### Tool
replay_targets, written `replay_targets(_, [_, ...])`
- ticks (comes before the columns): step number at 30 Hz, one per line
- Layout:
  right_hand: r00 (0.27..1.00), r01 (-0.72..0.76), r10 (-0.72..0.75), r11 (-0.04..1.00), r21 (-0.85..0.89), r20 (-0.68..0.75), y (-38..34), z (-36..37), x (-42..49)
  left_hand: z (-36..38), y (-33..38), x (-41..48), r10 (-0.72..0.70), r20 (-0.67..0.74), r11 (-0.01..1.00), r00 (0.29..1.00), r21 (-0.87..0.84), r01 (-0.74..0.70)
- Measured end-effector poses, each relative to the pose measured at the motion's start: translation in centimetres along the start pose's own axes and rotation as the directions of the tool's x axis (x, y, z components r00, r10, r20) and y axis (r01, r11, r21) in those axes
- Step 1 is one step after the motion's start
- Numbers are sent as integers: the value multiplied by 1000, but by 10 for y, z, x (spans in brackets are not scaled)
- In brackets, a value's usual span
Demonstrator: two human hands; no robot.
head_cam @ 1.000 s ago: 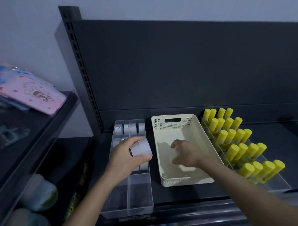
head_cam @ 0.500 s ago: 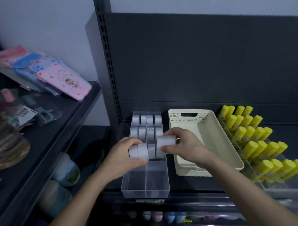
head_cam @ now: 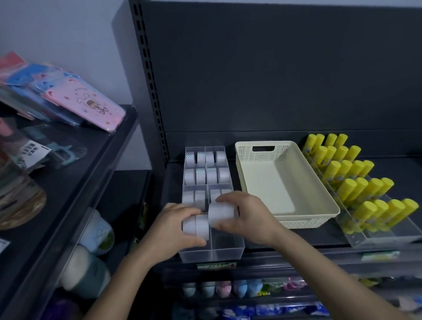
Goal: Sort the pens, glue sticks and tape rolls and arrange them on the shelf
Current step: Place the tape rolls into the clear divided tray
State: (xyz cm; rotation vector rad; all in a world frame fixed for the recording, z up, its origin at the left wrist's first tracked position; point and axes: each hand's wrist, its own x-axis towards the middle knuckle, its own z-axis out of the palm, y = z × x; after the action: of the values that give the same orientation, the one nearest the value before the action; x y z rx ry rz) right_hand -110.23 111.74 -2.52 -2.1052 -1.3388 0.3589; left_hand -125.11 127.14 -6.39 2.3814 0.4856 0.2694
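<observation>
Both hands have come together over the clear divided tray (head_cam: pixel 212 252), the right hand (head_cam: pixel 249 217) having left the cream basket (head_cam: pixel 326 203) with more tape, while the left hand (head_cam: pixel 175 229) has carried its pair toward the tray's near end. Now the left hand pinches two tape rolls (head_cam: pixel 196 224) side by side between thumb and fingers, and the right hand clasps another short stack of rolls (head_cam: pixel 220 213), touching the left pair, above the tray's near-left compartment. By my reading the sorting is well on: the far compartments hold rows of tape, the third row is partly filled, the two nearest compartments look bare, and the basket looks empty. Yellow glue sticks (head_cam: pixel 354 176) already stand in tiers in the clear rack (head_cam: pixel 385 237) toward the shelf's right edge. No pens can be seen, so that part is either out of view or left to do. Held rolls stand on edge, their axes running left to right across the tray, matching the stored rows.
</observation>
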Motion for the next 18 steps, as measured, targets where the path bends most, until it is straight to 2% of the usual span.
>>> replay_targets(3, [998, 1, -2, 1000, -25, -68, 1, 1, -1, 11, -2, -2, 24, -16, 997, 1000, 71, -23])
replay_targets(5, [995, -38, 36, 999, -22, -89, 1, 1, -2, 16, -5, -4, 2, -66, 999, 998, 33, 0])
replay_targets(8, [995, -78, 78, 997, -3, -70, -1, 0, -4, 17, -11, -7, -39, -125, 999, 991, 2, 40])
replay_targets(12, [996, -77, 77, 997, 0, -44, 1, -5, -4, 14, -12, -8, -58, -97, 997, 994, 45, 63])
replay_targets(15, [998, -62, 62, 997, -41, -7, 2, -7, -4, 12, -10, -9, -56, -71, 996, 996, 69, 61])
replay_targets(18, [1000, -7, 10, 993, -116, 30, 1, -6, -3, 10, -6, -7, -48, -102, 994, 994, 96, 58])
